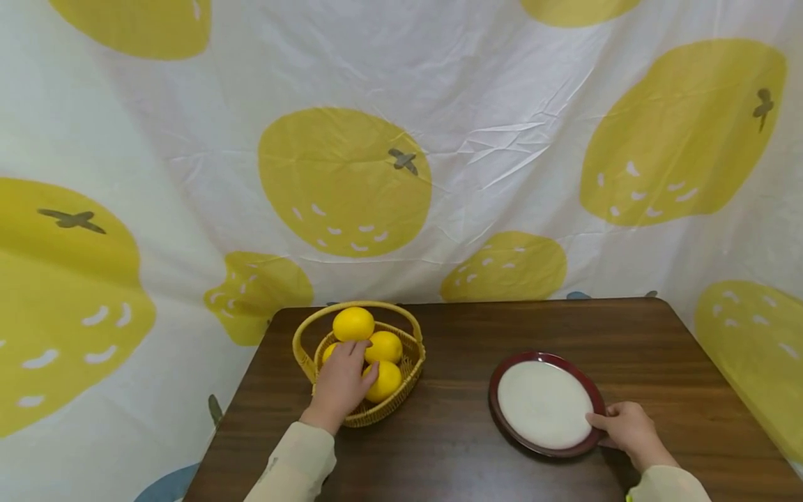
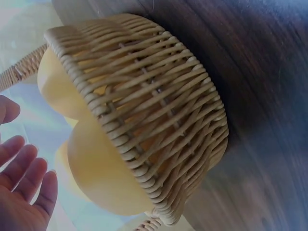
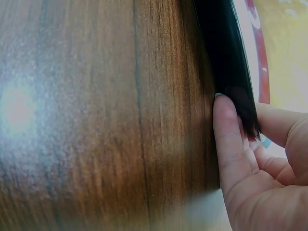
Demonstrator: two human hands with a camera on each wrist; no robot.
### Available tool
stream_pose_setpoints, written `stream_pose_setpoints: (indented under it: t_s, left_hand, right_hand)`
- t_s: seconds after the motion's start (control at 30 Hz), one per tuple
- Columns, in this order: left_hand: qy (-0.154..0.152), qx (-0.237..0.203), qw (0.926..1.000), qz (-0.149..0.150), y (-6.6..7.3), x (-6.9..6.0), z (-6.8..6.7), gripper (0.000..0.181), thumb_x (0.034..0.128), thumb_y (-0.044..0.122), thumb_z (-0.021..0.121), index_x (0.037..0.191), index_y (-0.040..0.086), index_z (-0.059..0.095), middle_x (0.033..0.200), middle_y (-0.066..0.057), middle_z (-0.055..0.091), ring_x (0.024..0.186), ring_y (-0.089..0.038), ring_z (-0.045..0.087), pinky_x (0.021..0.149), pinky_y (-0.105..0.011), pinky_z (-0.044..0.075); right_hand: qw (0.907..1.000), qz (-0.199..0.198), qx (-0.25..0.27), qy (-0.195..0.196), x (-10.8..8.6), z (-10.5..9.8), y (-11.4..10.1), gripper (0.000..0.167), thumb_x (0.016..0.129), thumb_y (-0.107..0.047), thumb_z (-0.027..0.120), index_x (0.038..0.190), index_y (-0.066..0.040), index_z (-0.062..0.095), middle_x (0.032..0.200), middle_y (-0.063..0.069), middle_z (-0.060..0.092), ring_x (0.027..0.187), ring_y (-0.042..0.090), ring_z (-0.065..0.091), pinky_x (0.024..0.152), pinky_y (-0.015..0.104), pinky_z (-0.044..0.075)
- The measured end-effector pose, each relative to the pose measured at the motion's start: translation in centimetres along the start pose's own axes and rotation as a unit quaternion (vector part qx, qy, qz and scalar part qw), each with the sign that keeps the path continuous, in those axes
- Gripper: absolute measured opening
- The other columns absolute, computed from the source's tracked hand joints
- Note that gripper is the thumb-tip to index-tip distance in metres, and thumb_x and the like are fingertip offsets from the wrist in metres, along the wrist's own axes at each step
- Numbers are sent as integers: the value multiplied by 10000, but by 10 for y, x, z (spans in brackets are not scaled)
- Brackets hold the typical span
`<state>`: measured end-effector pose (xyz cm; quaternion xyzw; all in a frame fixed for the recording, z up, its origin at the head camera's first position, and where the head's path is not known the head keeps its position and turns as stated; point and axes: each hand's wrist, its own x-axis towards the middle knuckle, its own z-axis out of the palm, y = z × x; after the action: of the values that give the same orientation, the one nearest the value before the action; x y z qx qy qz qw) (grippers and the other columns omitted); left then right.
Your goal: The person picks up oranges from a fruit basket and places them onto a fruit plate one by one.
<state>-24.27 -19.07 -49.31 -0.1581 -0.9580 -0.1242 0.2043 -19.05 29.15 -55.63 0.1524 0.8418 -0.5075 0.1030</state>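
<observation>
Yellow fruit point(image 1: 384, 346) heaped in wicker basket point(image 2: 168, 96), left of the maroon-rimmed plate point(image 1: 546, 404). Left hand point(image 1: 341, 380) over the fruit — fingers loose, grasping nothing. Right hand point(image 1: 633, 434) pinches plate edge. Dark wood-grain table point(image 1: 452, 390), glossy — creased lemon-print cloth point(image 1: 489, 90) hangs behind.

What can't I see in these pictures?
Head view: much of the leftmost yellow fruit, hidden by the left hand.
Head view: the near edge of the table, cut off at the bottom.
Left wrist view: part of that hand, cut off by the left edge.
Right wrist view: much of the plate, cut off at the top.
</observation>
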Motion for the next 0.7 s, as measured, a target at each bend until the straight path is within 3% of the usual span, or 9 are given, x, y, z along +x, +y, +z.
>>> stream_pose_setpoints:
  t_s: [0.13, 0.27, 0.7]
  left_hand:
    - [-248, 18, 9995, -168, -3, 4, -4, 483, 949, 321, 700, 1327, 35, 604, 1238, -157, 622, 1092, -338, 624, 908, -469, 559]
    - [-441, 42, 9985, -336, -7, 8, -6, 519, 954, 337, 693, 1371, 48, 582, 1311, -188, 591, 1155, -363, 604, 953, -500, 539]
    - [-467, 324, 9980, -262, -13, 15, -3, 552, 960, 348, 673, 1409, 56, 542, 1365, -213, 547, 1204, -391, 579, 996, -525, 506]
  right_hand:
    - [10000, -16, 83, -29, -1, 1, -1, 237, 927, -100, 693, 904, 129, 635, 801, 99, 675, 671, 126, 696, 644, 298, 598]
    - [9999, 33, 114, -32, -1, 1, -1, 207, 928, -95, 692, 821, 69, 624, 772, 72, 645, 649, 110, 671, 625, 281, 590]
    - [9991, 167, 363, -136, -2, 0, -1, 194, 941, -65, 670, 794, 45, 610, 776, 62, 585, 672, 98, 621, 641, 284, 599]
